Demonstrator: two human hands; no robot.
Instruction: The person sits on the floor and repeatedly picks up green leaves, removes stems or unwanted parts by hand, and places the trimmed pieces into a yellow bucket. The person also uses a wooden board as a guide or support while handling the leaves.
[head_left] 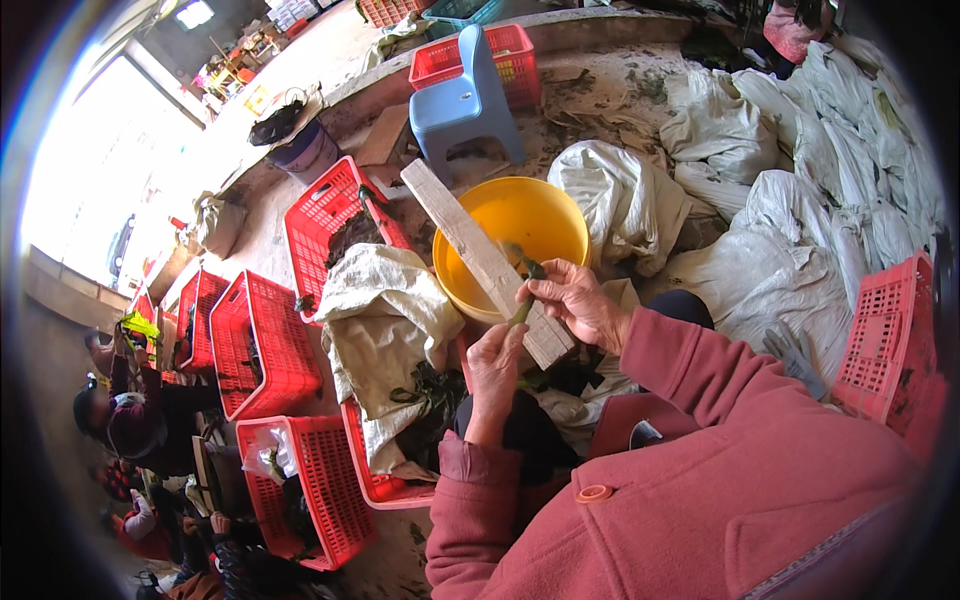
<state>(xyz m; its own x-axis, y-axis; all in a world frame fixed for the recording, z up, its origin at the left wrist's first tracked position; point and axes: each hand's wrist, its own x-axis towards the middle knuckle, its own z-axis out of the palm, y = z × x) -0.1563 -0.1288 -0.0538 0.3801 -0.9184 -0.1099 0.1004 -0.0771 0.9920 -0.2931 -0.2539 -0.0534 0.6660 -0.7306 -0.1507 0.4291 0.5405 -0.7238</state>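
Note:
My left hand (493,368) and my right hand (580,303) are close together over a wooden plank (455,225). Between them they pinch a short green strip (521,311), which looks like seaweed or a plant stem. A darker green clump (533,269) hangs by my right fingertips. The plank lies slantwise across a round yellow tub (568,217). To the left of my knees, dark green leafy strands (432,405) spill from a red crate (385,491), partly covered by a whitish woven sack (385,300).
More red crates (265,345) line the left side, where several people (135,425) sit. A blue plastic chair (450,110) stands beyond the tub. White sacks (770,250) pile up at the right, with a grey glove (793,357) and another red crate (885,340).

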